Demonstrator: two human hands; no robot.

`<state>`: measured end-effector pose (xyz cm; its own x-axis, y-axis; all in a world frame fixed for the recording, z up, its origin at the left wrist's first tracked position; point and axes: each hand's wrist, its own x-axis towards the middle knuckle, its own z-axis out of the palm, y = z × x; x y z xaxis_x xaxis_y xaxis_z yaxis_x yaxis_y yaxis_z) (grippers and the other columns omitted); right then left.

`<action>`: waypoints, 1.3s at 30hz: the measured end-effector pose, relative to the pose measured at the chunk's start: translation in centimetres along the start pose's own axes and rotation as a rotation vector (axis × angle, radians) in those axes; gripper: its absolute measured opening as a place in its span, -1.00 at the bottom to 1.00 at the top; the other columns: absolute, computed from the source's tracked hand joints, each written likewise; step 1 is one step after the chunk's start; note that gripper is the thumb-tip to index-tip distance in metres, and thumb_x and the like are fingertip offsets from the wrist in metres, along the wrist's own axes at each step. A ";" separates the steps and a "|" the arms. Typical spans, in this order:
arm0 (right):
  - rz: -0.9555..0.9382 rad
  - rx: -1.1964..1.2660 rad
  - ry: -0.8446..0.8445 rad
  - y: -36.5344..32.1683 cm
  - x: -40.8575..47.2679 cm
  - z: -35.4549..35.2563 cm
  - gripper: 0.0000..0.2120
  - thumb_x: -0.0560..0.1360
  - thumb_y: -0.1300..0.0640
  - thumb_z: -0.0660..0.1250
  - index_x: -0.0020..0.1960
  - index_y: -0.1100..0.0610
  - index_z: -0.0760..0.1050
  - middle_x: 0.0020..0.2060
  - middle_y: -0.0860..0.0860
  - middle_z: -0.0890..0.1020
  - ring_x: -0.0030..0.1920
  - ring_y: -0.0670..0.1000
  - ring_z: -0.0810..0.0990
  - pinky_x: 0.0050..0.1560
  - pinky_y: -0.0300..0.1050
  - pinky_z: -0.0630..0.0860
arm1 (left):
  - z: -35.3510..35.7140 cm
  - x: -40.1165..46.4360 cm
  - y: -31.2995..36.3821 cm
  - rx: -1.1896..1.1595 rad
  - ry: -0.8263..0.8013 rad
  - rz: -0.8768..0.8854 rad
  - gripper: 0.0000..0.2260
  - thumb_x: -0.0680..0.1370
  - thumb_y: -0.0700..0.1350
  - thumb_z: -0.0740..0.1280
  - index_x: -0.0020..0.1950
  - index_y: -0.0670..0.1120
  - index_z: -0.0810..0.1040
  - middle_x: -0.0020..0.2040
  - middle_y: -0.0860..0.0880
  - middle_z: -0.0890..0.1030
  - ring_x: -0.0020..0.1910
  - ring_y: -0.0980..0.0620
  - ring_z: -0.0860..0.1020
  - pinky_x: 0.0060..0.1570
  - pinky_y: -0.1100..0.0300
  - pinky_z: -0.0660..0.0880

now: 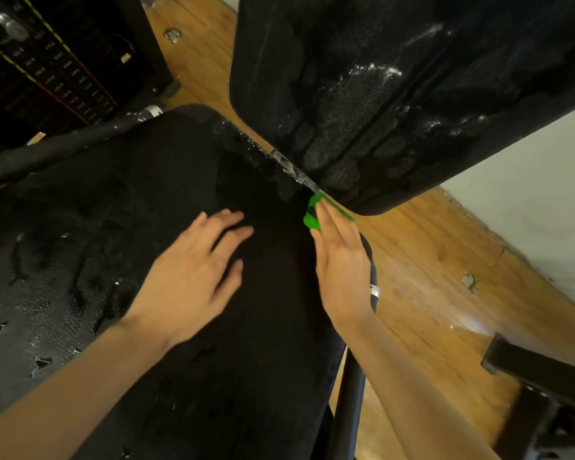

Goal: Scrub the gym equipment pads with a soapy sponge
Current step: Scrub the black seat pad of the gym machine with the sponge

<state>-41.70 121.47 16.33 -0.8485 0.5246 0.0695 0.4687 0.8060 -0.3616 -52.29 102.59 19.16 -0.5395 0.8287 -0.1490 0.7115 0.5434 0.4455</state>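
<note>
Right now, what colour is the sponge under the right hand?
Bright green; the sponge shows best in the head view, beneath the right hand.

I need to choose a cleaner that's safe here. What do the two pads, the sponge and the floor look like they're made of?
Seat pad: black pebbled covering, probably vinyl, worn and flaking at its far edge.
Back pad: same grainy black covering, glossy where wet, with white suds.
Sponge: bright green, soft-looking, likely synthetic foam; mostly hidden under the right hand.
Floor: orange-brown grained planks, wood or laminate, slightly shiny.
</note>
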 end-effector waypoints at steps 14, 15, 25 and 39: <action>-0.001 0.079 0.066 -2.5 3.2 1.3 -0.67 0.55 0.24 0.33 0.30 0.27 0.51 0.22 0.12 0.58 0.24 0.08 0.52 0.31 -0.09 0.43 | -0.7 1.3 -2.3 0.014 0.022 -0.065 -0.57 0.62 0.00 0.08 0.44 -0.11 0.41 0.44 -0.07 0.37 0.49 -0.08 0.32 0.48 0.03 0.21; 0.006 0.099 0.075 -3.4 4.2 1.8 -0.68 0.55 0.24 0.32 0.29 0.28 0.52 0.20 0.12 0.59 0.22 0.07 0.53 0.27 -0.07 0.48 | -0.7 1.3 -2.3 0.010 0.023 -0.065 -0.57 0.62 0.00 0.09 0.44 -0.11 0.42 0.44 -0.06 0.37 0.48 -0.08 0.32 0.48 0.02 0.22; -0.071 0.084 0.045 -2.8 3.7 2.2 -0.61 0.57 0.13 0.27 0.37 0.20 0.46 0.34 0.09 0.51 0.37 0.03 0.42 0.39 -0.05 0.36 | -0.7 1.4 -2.5 -0.008 0.024 -0.064 -0.58 0.62 -0.01 0.10 0.43 -0.11 0.43 0.44 -0.05 0.38 0.48 -0.06 0.33 0.48 0.00 0.25; -0.165 -0.015 0.035 -4.1 6.8 3.2 -0.63 0.57 0.09 0.22 0.32 0.22 0.50 0.26 0.11 0.57 0.28 0.03 0.53 0.27 -0.12 0.46 | -0.6 1.5 -2.8 0.030 0.010 -0.051 -0.53 0.62 -0.01 0.10 0.52 -0.07 0.35 0.52 -0.09 0.31 0.56 -0.04 0.20 0.54 0.00 0.13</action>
<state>-50.19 120.81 15.29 -0.9052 0.3941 0.1594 0.3277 0.8857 -0.3288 -55.31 102.25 18.20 -0.5799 0.7983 -0.1626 0.6957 0.5892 0.4109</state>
